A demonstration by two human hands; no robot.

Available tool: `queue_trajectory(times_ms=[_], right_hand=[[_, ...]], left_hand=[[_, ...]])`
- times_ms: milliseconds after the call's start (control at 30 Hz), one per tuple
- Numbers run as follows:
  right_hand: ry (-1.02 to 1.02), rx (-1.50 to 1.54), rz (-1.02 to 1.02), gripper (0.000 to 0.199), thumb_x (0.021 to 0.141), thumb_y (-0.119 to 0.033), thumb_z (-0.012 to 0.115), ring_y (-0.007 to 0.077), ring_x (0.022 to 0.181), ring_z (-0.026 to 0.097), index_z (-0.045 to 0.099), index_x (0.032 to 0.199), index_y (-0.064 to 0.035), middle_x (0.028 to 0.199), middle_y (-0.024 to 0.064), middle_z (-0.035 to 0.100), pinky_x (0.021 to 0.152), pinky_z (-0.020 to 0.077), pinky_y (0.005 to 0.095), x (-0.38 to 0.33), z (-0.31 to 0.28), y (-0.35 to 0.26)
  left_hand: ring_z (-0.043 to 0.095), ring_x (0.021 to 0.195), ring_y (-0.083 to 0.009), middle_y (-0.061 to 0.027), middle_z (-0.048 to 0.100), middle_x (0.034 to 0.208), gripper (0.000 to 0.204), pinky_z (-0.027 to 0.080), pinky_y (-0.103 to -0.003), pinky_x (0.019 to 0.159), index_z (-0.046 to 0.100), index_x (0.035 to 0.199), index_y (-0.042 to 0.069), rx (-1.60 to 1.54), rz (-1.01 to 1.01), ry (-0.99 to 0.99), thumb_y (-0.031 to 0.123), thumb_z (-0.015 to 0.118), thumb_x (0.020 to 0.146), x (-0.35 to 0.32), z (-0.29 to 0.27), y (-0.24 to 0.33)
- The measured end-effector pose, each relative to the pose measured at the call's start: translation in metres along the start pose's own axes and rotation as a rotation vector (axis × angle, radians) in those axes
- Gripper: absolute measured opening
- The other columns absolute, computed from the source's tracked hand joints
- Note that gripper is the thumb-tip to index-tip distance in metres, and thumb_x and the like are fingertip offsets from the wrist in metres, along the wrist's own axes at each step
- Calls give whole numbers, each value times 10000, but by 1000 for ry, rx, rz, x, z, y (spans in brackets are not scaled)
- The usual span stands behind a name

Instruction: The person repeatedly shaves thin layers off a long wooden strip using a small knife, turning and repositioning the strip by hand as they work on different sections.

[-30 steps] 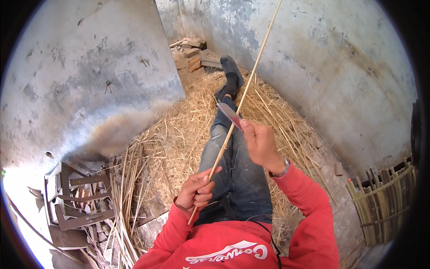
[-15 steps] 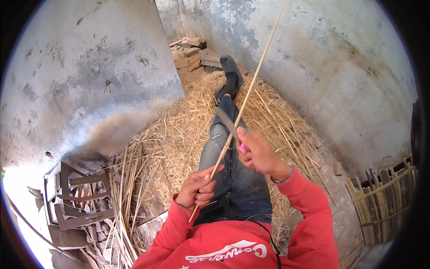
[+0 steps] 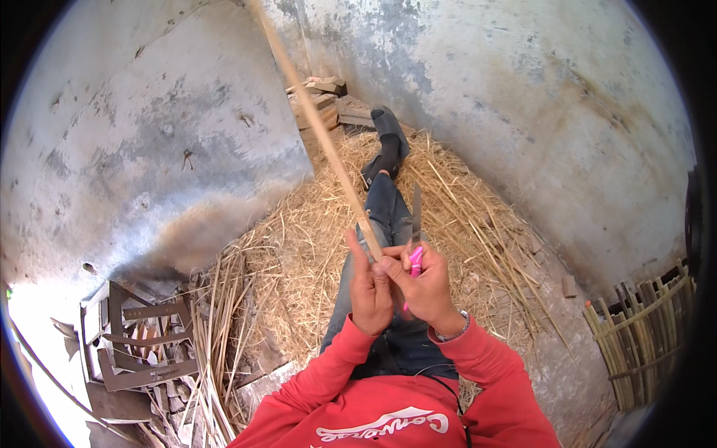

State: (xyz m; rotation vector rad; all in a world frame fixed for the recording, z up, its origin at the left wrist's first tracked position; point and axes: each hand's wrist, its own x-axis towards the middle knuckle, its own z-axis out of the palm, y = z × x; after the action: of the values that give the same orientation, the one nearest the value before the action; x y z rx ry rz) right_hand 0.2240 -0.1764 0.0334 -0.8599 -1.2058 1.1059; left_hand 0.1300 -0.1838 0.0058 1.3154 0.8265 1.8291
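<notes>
Hands meet above our lap: our left hand (image 3: 371,287) is clamped on a long bamboo strip (image 3: 321,131) slanting up-left, our right hand (image 3: 426,287) gripping a pink-handled knife (image 3: 415,239), blade upright, just beside the strip, over straw (image 3: 299,246).
</notes>
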Motion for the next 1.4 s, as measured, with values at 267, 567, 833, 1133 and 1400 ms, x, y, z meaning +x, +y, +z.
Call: queue_trajectory(times_ms=[267, 567, 833, 1133, 1400], right_hand=[[40, -461, -193, 129, 897, -6, 745, 106, 632, 630, 620, 894, 24, 788, 103, 740, 582, 491, 288, 5, -40, -14], [-218, -700, -368, 194, 780, 34, 719, 306, 631, 701, 644, 959, 26, 738, 133, 729, 586, 525, 369, 25, -99, 6], [-121, -1114, -802, 340, 925, -243, 719, 350, 943, 696, 630, 1168, -23, 1007, 190, 699, 800, 545, 411, 45, -85, -17], [-178, -1076, -388, 370, 1001, -391, 638, 370, 560, 642, 666, 845, -56, 645, 154, 645, 496, 480, 466, 10, -46, 14], [-197, -1175, -330, 493, 1000, -465, 601, 387, 524, 629, 622, 712, -65, 585, 184, 608, 483, 479, 483, 27, -55, 39]], left_hand=[[672, 823, -282, -164, 702, 998, 319, 531, -361, 761, 672, 1250, -5, 764, 157, -305, 106, 636, 954, 17, -61, 31], [687, 698, -382, -141, 683, 696, 476, 540, -460, 663, 726, 1153, 55, 1327, 24, -797, 464, 721, 909, 76, -145, 61], [672, 709, -425, -214, 680, 754, 196, 515, -505, 631, 668, 1159, 137, 1376, -207, -620, 143, 581, 983, 10, -138, 16], [671, 748, -477, -258, 670, 774, 306, 509, -536, 677, 603, 1185, 39, 919, -471, -474, 272, 424, 1096, -8, -94, 15], [659, 670, -462, -222, 672, 729, 262, 512, -546, 601, 624, 961, 54, 1188, -326, -507, 260, 504, 1070, -18, -90, 11]])
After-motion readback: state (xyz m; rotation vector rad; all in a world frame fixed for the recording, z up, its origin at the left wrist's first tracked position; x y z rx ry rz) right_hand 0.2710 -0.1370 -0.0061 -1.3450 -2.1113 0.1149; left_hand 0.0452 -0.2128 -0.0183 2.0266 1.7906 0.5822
